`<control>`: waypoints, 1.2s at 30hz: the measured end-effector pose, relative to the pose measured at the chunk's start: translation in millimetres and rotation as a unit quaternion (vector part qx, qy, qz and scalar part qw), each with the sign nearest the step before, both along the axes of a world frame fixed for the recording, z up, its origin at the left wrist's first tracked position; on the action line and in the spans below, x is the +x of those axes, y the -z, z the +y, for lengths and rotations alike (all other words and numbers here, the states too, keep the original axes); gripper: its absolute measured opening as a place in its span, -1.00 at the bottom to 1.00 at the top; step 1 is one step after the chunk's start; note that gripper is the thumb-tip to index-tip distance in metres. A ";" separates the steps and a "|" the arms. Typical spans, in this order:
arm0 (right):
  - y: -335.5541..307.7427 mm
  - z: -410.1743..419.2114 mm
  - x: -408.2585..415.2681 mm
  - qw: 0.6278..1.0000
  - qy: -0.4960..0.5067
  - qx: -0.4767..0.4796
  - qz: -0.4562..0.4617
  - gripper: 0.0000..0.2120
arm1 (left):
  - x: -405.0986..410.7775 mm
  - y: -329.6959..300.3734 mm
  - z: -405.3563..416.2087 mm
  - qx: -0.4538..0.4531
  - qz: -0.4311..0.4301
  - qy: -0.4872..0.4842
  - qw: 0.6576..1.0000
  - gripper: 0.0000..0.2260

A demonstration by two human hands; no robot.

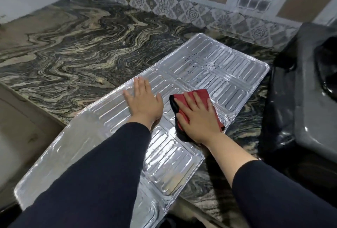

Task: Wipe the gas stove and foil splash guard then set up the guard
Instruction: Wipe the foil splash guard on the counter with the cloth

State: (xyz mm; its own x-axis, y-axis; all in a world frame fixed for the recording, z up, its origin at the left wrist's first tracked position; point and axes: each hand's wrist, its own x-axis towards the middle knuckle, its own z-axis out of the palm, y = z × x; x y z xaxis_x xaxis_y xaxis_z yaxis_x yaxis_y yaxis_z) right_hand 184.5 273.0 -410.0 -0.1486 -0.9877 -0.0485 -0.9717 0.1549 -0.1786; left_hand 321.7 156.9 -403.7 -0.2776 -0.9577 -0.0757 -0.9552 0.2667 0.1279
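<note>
The ribbed silver foil splash guard (209, 74) lies flat on the marbled tabletop (76, 45), dark specks remaining; left hand (144, 102) flat, steadying it; right hand (197, 118) flat, pressing the red cloth (200, 96); standing it up remains.

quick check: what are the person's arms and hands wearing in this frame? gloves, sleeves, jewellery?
Both arms wear long dark navy sleeves of plain cloth, with no print or logo showing. The cuffs end above the wrists. The left hand and right hand are bare: no gloves, and no rings, watch or bracelet can be seen from this view.
</note>
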 end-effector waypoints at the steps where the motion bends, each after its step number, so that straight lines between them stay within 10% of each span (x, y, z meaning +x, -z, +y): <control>1: -0.3 -0.4 0.6 1.000 0.000 0.000 -0.001 -0.43 | -11.0 1.2 -5.5 0.008 0.007 0.007 1.000 -0.40; 36: -12.1 -133.7 -193.3 0.950 0.295 -0.041 -0.098 -0.56 | -29.4 22.1 -39.0 -0.037 0.018 0.029 0.999 -0.36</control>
State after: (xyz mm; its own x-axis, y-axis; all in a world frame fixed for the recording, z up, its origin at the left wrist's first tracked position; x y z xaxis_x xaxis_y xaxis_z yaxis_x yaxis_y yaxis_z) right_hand -8.7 139.3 -397.9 -0.6732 -0.7371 -0.0589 -0.6671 0.6398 -0.3817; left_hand 292.3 117.9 -425.8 -0.3343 -0.9424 0.0052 -0.9329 0.3317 0.1400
